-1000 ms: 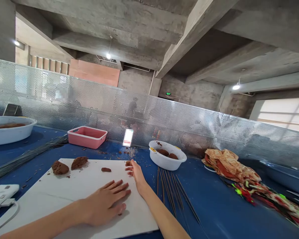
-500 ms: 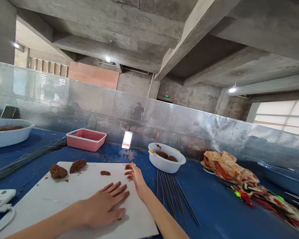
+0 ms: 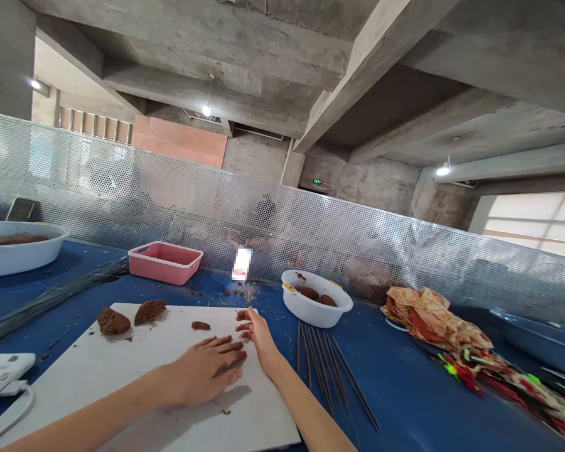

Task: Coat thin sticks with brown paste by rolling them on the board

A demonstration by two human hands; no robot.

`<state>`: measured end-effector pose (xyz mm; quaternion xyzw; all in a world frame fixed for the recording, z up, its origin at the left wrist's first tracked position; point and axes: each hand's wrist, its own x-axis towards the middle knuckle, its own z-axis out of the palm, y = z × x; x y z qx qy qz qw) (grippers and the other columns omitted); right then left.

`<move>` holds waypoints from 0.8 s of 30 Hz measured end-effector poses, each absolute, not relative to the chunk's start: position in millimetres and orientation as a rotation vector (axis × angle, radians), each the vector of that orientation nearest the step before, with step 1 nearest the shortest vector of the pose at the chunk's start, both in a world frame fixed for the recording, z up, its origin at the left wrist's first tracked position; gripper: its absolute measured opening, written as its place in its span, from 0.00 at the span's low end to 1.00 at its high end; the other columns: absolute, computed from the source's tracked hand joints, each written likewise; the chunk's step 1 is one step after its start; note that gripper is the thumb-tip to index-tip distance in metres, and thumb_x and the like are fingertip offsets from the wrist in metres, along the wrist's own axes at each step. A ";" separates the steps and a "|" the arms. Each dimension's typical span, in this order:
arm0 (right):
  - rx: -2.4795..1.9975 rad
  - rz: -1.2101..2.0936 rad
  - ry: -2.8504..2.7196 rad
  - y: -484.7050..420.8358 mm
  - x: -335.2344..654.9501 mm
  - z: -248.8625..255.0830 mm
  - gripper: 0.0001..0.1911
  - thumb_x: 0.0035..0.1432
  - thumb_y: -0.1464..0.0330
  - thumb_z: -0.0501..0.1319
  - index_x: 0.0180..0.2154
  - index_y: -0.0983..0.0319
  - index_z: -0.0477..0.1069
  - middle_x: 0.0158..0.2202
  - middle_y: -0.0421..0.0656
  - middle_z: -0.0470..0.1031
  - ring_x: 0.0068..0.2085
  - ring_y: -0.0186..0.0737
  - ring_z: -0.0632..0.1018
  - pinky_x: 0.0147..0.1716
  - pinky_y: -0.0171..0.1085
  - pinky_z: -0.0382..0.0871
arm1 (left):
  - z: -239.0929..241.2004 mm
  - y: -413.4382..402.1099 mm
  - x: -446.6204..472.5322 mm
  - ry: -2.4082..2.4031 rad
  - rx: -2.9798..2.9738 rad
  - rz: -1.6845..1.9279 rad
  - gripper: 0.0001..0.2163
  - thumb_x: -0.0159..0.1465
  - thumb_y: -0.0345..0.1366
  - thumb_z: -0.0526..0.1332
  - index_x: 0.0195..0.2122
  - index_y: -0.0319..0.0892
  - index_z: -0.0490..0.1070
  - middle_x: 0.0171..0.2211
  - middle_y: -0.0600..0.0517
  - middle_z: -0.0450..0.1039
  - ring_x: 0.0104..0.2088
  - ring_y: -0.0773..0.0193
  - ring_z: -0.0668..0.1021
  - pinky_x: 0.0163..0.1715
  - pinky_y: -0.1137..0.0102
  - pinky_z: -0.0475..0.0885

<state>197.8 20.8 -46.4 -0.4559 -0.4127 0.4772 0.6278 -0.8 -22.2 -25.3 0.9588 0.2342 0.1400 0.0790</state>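
a white board (image 3: 136, 348) lies on the blue table (image 3: 419, 389) beneath concrete beams (image 3: 358, 75).

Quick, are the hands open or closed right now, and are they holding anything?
Left hand: open, palm down over the white board; nothing seen held, underside hidden.
Right hand: open, fingers loosely bent, by the board's right edge; nothing seen held.

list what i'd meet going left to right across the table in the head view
White basin, left brown lump, right brown lump, small brown roll, right hand, white bowl, crumpled tan bundle, blue basin
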 end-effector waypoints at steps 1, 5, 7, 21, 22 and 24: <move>-1.046 1.095 -0.947 21.1 198.1 -46.4 0.41 0.32 0.32 0.68 0.31 0.63 0.78 0.32 0.46 0.79 0.25 0.36 0.77 0.21 0.30 0.62 | -25.6 -21.9 1.3 0.733 2.869 0.442 0.24 0.76 0.52 0.47 0.69 0.58 0.64 0.68 0.54 0.66 0.69 0.50 0.67 0.69 0.52 0.63; -1.044 1.099 -0.959 21.2 198.7 -47.8 0.41 0.33 0.32 0.68 0.31 0.63 0.79 0.32 0.46 0.79 0.26 0.36 0.77 0.23 0.31 0.64 | -35.9 -27.6 -0.1 0.824 2.889 0.449 0.25 0.76 0.53 0.45 0.70 0.58 0.61 0.70 0.54 0.62 0.71 0.50 0.64 0.68 0.50 0.64; -1.042 1.097 -0.966 20.4 198.8 -48.7 0.42 0.34 0.32 0.67 0.32 0.63 0.80 0.33 0.46 0.79 0.26 0.36 0.77 0.23 0.30 0.64 | -44.1 -33.2 -5.7 0.851 2.906 0.478 0.25 0.76 0.52 0.45 0.71 0.58 0.59 0.71 0.54 0.61 0.71 0.51 0.64 0.68 0.50 0.64; -1.076 1.096 -0.985 19.4 196.7 -45.7 0.43 0.30 0.31 0.67 0.30 0.64 0.79 0.32 0.47 0.80 0.26 0.36 0.77 0.21 0.30 0.63 | -59.2 -50.3 -21.2 0.961 2.886 0.573 0.24 0.76 0.51 0.48 0.71 0.58 0.59 0.71 0.54 0.59 0.70 0.50 0.64 0.69 0.53 0.63; -1.079 1.097 -0.983 19.5 196.8 -45.9 0.43 0.30 0.30 0.67 0.30 0.64 0.79 0.32 0.48 0.80 0.25 0.36 0.77 0.21 0.30 0.63 | -56.5 -44.6 -18.3 0.953 2.880 0.558 0.24 0.76 0.51 0.47 0.71 0.57 0.60 0.71 0.54 0.59 0.71 0.50 0.64 0.69 0.52 0.63; -1.082 1.103 -0.984 19.7 197.2 -46.0 0.44 0.30 0.30 0.67 0.30 0.64 0.79 0.32 0.48 0.80 0.25 0.37 0.77 0.20 0.30 0.63 | -49.4 -31.4 -10.6 0.974 2.863 0.523 0.25 0.76 0.52 0.46 0.70 0.55 0.62 0.71 0.52 0.60 0.71 0.48 0.63 0.68 0.49 0.63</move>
